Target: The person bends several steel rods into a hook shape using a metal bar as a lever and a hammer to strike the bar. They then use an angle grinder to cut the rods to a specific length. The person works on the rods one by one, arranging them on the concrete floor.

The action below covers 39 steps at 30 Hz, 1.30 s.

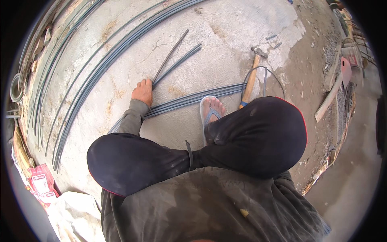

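Note:
My left hand (143, 92) reaches past my left knee, low over the concrete, its fingers curled at the near ends of a few short steel rods. Away from it to the upper right fan a dark brownish rod (171, 54) and a bluish-grey pair of rebars (179, 62). Just below the hand lies a bundle of rebars (181, 103), which runs from under my forearm past my sandalled foot (211, 111). The palm side of the hand is hidden. My right hand is out of sight.
Long rebars (117, 50) curve across the left. A wooden-handled hammer (253, 74) lies beside my right knee, with a dark wire loop (278, 78) around it. Two short rod offcuts (271, 37) lie beyond. Planks (329, 99) edge the right; a red-and-white sack (42, 183) sits lower left.

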### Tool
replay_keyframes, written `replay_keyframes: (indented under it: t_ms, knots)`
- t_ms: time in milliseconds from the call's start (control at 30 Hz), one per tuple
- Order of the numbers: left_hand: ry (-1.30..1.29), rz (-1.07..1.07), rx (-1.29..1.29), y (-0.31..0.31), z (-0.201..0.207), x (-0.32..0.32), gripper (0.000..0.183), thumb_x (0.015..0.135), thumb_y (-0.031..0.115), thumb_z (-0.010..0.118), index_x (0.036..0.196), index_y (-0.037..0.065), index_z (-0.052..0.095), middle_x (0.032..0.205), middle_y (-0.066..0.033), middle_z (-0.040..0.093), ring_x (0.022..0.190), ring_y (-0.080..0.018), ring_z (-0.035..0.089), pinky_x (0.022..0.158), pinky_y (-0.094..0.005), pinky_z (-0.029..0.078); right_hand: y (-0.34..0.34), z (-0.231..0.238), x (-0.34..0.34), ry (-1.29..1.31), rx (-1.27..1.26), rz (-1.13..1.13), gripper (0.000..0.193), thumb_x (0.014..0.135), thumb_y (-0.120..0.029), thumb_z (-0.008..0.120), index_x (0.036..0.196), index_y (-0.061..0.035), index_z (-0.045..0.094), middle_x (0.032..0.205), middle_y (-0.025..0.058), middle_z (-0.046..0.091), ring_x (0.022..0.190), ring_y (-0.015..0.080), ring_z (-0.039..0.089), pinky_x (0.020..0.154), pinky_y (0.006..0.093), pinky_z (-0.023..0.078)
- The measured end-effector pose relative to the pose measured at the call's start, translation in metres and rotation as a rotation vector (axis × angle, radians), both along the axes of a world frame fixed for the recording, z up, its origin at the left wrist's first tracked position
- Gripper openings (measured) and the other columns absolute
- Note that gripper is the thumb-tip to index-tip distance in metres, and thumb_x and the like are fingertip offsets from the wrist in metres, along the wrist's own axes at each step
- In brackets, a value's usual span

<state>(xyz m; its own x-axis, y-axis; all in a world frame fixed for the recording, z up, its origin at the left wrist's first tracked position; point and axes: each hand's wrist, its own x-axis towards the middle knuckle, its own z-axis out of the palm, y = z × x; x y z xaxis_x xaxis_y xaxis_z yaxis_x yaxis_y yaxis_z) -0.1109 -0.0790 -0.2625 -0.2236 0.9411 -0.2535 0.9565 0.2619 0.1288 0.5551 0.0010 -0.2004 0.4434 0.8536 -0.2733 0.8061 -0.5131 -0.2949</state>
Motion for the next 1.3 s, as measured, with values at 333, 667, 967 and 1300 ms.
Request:
replay_keyframes:
  t_ms: [333,667,967,1300]
  knots:
    - [-0.256,-0.112,0.189,0.01,0.034,0.014,0.053,0.086,-0.005,0.054,0.137,0.011,0.053,0.116,-0.015,0.057,0.109,-0.0362,0.057,0.089,-0.0436,0.055,-0.063,0.026,0.038,0.094,-0.109,-0.107,0.032,0.1,-0.031,0.066,0.107,-0.0004,0.073,0.073,0.0038,0.062,0.059,0.0107,0.05,0.054,0.0302,0.039]
    - [-0.193,-0.194,0.188,0.021,0.0,0.042,0.059,0.091,0.02,0.073,0.147,0.022,0.054,0.122,-0.0078,0.06,0.113,-0.0292,0.055,0.096,-0.0437,0.046,-0.002,0.041,-0.048,0.291,-0.048,0.001,0.03,0.101,-0.028,0.066,0.11,-0.0003,0.072,0.073,0.0023,0.06,0.058,0.0096,0.048,0.052,0.0285,0.037]
    - [-0.265,-0.055,0.237,0.01,0.029,0.016,0.072,0.082,0.031,0.083,0.146,0.014,0.055,0.13,-0.0128,0.057,0.122,-0.032,0.052,0.102,-0.0432,0.045,0.14,0.225,-0.258,0.893,0.506,0.212,0.026,0.104,-0.022,0.061,0.113,0.0011,0.069,0.075,-0.0032,0.055,0.058,0.0033,0.042,0.051,0.0215,0.031]
    - [-1.07,1.03,0.916,-0.129,0.23,-0.098,0.061,0.101,0.05,0.059,0.147,0.01,0.054,0.135,-0.0104,0.06,0.116,-0.0249,0.058,0.105,-0.043,0.041,0.131,0.336,-0.442,2.008,0.374,0.296,0.024,0.111,-0.027,0.047,0.116,-0.0053,0.055,0.09,0.0068,0.06,0.08,0.0184,0.061,0.081,0.0416,0.056]
